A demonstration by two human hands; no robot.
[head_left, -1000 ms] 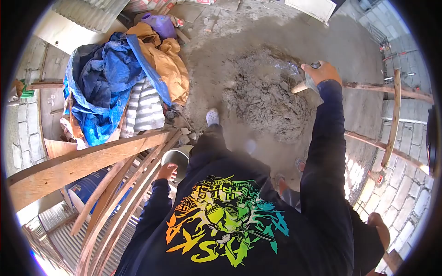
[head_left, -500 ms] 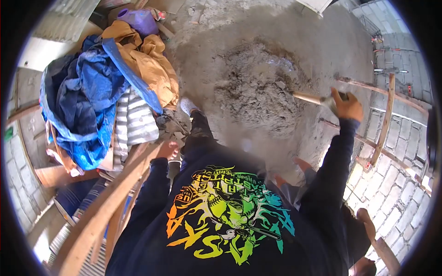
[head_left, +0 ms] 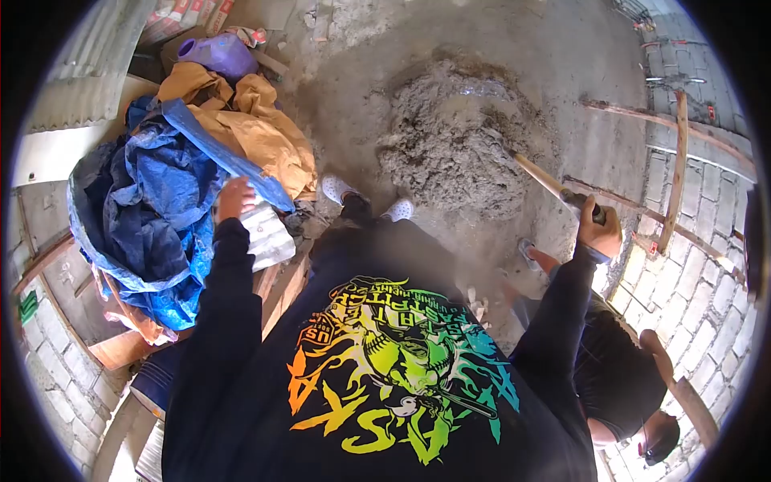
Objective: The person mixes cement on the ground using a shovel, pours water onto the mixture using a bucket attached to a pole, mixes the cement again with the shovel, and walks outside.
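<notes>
My right hand (head_left: pixel 601 234) is closed around the grip of a shovel (head_left: pixel 542 175) with a pale wooden shaft. The shaft slants down into a heap of wet grey mortar (head_left: pixel 442 149) on the floor, which hides the blade. Out to the left, my left hand (head_left: pixel 235 198) is held with its fingers apart and nothing visible in them. It appears just in front of a crumpled blue tarp (head_left: pixel 173 173) and a striped sheet (head_left: pixel 269 234); I cannot tell whether it touches either.
Another person (head_left: pixel 618 361) in dark clothing and a cap is at the lower right. Brown paper sacks (head_left: pixel 257 128) and a purple jug (head_left: pixel 221 55) lie at upper left. Wooden bars (head_left: pixel 675 173) stand before the block wall (head_left: pixel 683 297) on the right.
My left hand has moved up and away from the wooden beam towards the tarp. My right hand has come slightly down, still on the shovel. The other person shows more fully.
</notes>
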